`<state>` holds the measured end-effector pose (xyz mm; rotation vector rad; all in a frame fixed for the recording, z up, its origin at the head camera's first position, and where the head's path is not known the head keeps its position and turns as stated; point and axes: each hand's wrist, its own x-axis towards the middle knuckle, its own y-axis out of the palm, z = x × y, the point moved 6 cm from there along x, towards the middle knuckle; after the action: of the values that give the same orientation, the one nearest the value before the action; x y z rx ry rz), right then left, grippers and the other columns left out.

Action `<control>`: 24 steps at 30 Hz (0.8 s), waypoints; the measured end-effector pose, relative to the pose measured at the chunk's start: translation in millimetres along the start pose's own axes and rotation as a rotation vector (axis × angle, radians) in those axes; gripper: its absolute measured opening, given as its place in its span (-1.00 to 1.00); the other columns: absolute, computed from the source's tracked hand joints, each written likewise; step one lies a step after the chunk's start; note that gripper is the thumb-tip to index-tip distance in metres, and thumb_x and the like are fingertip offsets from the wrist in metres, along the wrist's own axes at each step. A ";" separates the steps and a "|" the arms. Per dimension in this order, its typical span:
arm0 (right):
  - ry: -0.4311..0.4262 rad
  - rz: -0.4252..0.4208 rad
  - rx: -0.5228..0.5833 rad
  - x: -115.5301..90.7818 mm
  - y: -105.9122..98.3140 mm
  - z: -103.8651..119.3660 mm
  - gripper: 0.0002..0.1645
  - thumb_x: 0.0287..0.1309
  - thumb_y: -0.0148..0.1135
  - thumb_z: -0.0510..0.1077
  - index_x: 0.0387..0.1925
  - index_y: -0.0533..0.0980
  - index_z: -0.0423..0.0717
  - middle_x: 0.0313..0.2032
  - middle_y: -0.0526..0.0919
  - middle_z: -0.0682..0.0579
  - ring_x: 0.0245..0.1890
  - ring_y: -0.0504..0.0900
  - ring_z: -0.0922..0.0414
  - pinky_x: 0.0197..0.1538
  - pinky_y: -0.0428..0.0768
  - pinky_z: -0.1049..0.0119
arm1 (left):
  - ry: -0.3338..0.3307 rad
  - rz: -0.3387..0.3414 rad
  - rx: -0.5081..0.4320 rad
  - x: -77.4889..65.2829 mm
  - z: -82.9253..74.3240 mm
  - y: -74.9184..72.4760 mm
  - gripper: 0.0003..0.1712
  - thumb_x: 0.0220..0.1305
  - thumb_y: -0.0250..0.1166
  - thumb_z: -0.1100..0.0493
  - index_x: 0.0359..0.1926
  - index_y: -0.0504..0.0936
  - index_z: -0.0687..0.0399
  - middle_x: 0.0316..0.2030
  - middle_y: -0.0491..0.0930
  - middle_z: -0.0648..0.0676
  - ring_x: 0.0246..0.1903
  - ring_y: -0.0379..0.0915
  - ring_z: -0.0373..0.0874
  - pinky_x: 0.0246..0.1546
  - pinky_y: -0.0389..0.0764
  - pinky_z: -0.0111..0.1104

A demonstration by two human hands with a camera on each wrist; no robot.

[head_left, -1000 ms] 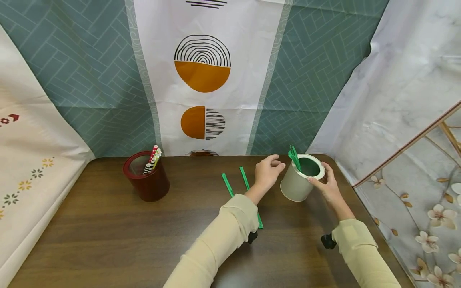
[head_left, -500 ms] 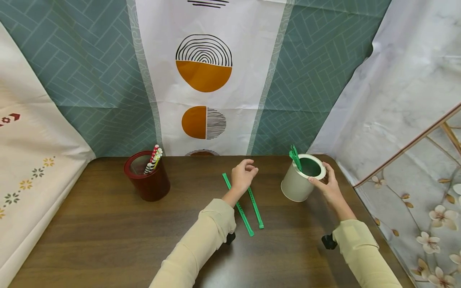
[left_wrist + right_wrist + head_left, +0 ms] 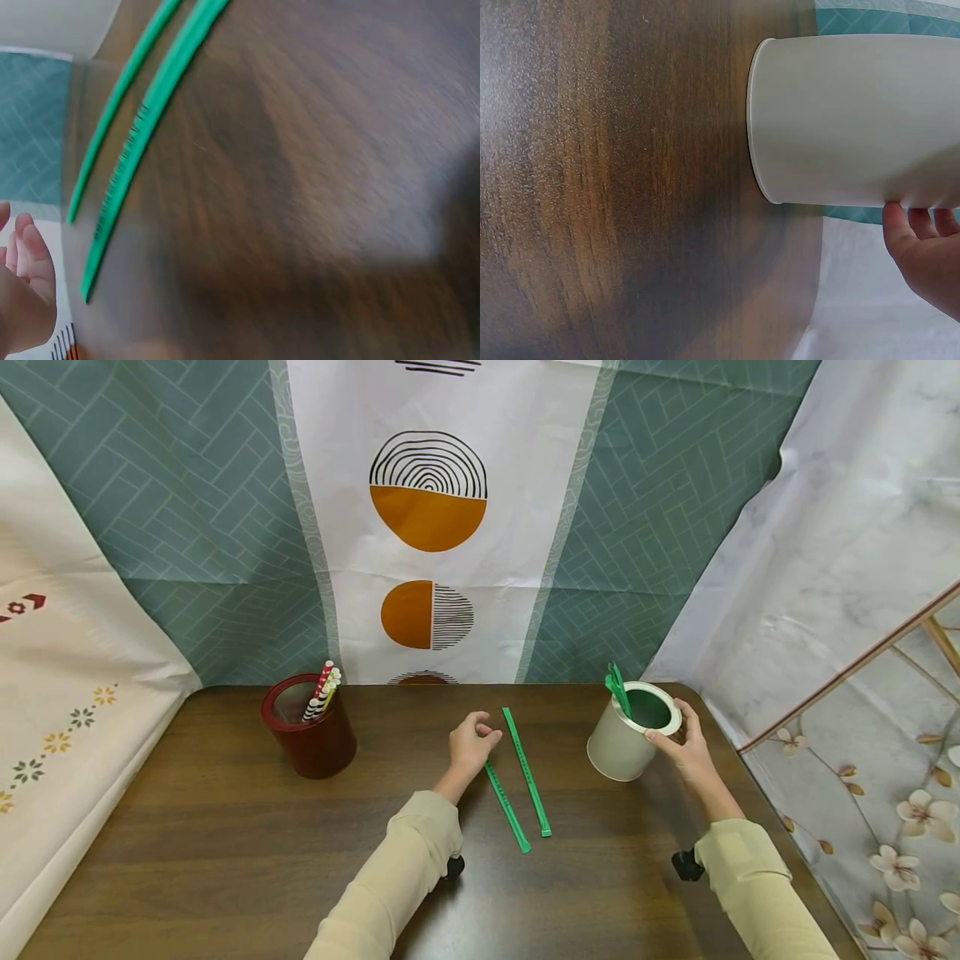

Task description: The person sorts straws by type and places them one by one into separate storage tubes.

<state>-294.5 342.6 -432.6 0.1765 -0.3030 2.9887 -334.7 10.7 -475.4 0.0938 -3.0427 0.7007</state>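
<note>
My left hand (image 3: 470,743) hovers by the far part of the left one of two slim green wrapped straws (image 3: 510,810), its fingers loosely bent around nothing. The other green wrapped straw (image 3: 527,772) lies just to the right on the table. Dark print runs along the wider-looking straw (image 3: 127,161) in the left wrist view, where part of the left hand (image 3: 28,289) shows at the edge. My right hand (image 3: 688,752) holds the rim of a pale grey canister (image 3: 618,752) between thumb and fingers. Several green straws (image 3: 617,689) lean inside it.
A dark red canister (image 3: 318,743) holding several patterned straws (image 3: 322,692) stands on the left side of the brown wooden table (image 3: 187,827). Behind the table hangs a teal and white cloth (image 3: 450,552); a floral cloth (image 3: 862,752) borders the right side.
My left hand has moved left, away from the grey canister and across the two loose straws, leaving the right one in full sight. The right hand stays on the canister.
</note>
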 end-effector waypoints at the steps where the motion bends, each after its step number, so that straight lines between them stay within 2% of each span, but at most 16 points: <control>1: -0.001 0.000 0.001 -0.1 -0.1 0.0 -0.14 0.05 0.16 -0.27 0.29 -0.10 -0.13 -0.04 0.25 0.22 -0.12 0.32 0.36 -0.18 0.36 0.70 | -0.008 0.007 0.008 -0.7 2.8 -0.1 -0.56 0.06 0.27 0.16 0.01 0.46 0.16 -0.35 0.59 0.10 -0.48 0.44 -0.13 -0.51 0.39 -0.43; 7: -0.002 -0.002 0.007 0.2 -0.4 -0.9 -0.13 0.04 0.17 -0.26 0.29 -0.10 -0.13 -0.05 0.25 0.22 -0.12 0.31 0.36 -0.18 0.35 0.70 | -0.018 0.080 0.075 -7.5 14.6 3.7 -0.50 0.05 0.29 0.15 0.04 0.42 0.20 -0.33 0.56 0.11 -0.41 0.45 -0.08 -0.45 0.44 -0.37; 11: 0.006 -0.008 0.000 0.5 -0.7 -2.0 -0.13 0.04 0.17 -0.25 0.29 -0.09 -0.10 -0.05 0.25 0.21 -0.12 0.31 0.35 -0.18 0.35 0.70 | 0.000 0.111 0.172 -10.8 19.5 7.5 -0.46 0.02 0.31 0.11 0.04 0.42 0.18 -0.35 0.57 0.09 -0.40 0.47 -0.08 -0.39 0.46 -0.32; 17: 0.009 -0.012 -0.024 0.8 -0.5 -1.2 -0.14 0.05 0.17 -0.24 0.29 -0.09 -0.10 -0.04 0.25 0.17 -0.11 0.30 0.33 -0.18 0.34 0.70 | 0.036 0.123 0.275 -13.2 22.9 10.6 -0.45 -0.02 0.34 0.08 0.02 0.43 0.18 -0.44 0.54 0.06 -0.46 0.43 -0.11 -0.36 0.46 -0.27; 24: 0.015 -0.016 -0.038 0.3 0.3 1.4 -0.14 0.05 0.16 -0.26 0.29 -0.09 -0.10 -0.08 0.26 0.19 -0.14 0.30 0.34 -0.19 0.34 0.69 | 0.043 0.130 0.357 -15.1 28.8 15.2 -0.44 -0.05 0.35 0.04 -0.01 0.45 0.16 -0.45 0.54 0.03 -0.44 0.46 -0.11 -0.33 0.47 -0.24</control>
<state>-294.7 342.0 -431.3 0.1514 -0.3545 2.9643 -320.7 12.5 -508.4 -0.1142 -2.8670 1.2315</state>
